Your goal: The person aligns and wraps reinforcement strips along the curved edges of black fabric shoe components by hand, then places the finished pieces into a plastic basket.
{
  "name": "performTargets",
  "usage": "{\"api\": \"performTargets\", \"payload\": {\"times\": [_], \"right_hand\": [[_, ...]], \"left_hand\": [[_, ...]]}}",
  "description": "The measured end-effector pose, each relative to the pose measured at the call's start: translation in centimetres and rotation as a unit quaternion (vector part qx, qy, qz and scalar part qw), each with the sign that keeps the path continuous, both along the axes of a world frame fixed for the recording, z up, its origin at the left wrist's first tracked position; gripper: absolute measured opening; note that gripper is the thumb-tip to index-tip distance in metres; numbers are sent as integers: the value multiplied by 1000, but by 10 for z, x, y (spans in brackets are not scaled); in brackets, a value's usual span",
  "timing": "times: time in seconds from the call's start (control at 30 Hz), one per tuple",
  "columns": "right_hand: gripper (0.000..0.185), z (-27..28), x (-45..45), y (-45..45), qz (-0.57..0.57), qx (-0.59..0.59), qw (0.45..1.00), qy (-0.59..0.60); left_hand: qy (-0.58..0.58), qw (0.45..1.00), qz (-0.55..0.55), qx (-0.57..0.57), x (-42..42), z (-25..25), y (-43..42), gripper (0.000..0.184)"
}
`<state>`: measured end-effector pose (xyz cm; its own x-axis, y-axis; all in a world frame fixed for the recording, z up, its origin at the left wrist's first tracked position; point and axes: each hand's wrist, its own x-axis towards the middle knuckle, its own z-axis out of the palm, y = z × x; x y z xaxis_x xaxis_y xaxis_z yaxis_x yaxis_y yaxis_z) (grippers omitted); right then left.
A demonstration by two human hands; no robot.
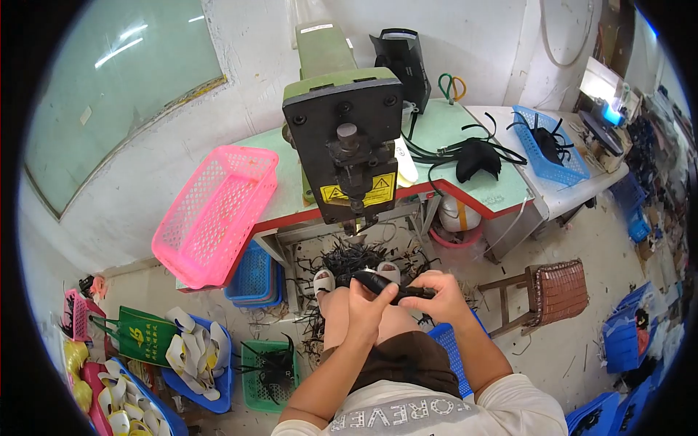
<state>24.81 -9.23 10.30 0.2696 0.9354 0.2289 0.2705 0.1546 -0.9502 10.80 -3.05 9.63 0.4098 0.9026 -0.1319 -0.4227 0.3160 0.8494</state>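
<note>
Both hands are together over my lap, below the green and black machine (342, 138). My left hand (369, 309) is closed on a black piece (374, 282) with a smooth, rounded end. On the right, my right hand (440, 294) pinches the other end of the black material, where narrow dark parts show between the hands. A black cupped piece with long straps (478, 160) lies on the green tabletop (502, 190), to the right of the machine.
A pink basket (211, 211) sits at the table's left edge. Black scraps (349, 261) cover the floor around my feet. A green basket (269, 374), a blue tray of pale pieces (225, 378) and a wooden stool (556, 291) stand nearby. A blue basket (563, 173) is at the right.
</note>
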Motion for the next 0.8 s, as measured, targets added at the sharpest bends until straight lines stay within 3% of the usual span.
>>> {"api": "performTargets", "payload": {"times": [0.07, 0.1, 0.17, 0.2, 0.27, 0.4, 0.63, 0.7, 0.8], "right_hand": [[23, 13, 3, 0, 12, 121, 972, -199], [23, 16, 5, -1, 14, 122, 972, -201], [21, 20, 8, -5, 57, -17, 998, -34], [21, 20, 10, -6, 59, -18, 998, -33], [18, 19, 13, -5, 138, -100, 961, 218], [17, 12, 10, -6, 162, -43, 951, 260], [12, 8, 12, 0, 63, 67, 966, 239], [13, 6, 6, -1, 7, 93, 941, 327], [15, -3, 6, 0, -37, 156, 940, 301]], "left_hand": [[6, 1000, 3, -29, -1, -2, 3, 34], [4, 999, -5, -41, -1, 3, 2, 31], [1, 998, -11, -54, -2, 12, 1, 29], [-19, 998, -8, -51, -3, 15, 0, 26], [-40, 998, -4, -48, -4, 20, 0, 24], [-45, 999, 3, 12, -11, 26, -1, 21], [-15, 999, -8, 31, -3, 45, 3, 19], [-11, 999, -5, 34, 2, 51, 4, 17], [-16, 999, -12, 28, 10, 53, 9, 16]]}}
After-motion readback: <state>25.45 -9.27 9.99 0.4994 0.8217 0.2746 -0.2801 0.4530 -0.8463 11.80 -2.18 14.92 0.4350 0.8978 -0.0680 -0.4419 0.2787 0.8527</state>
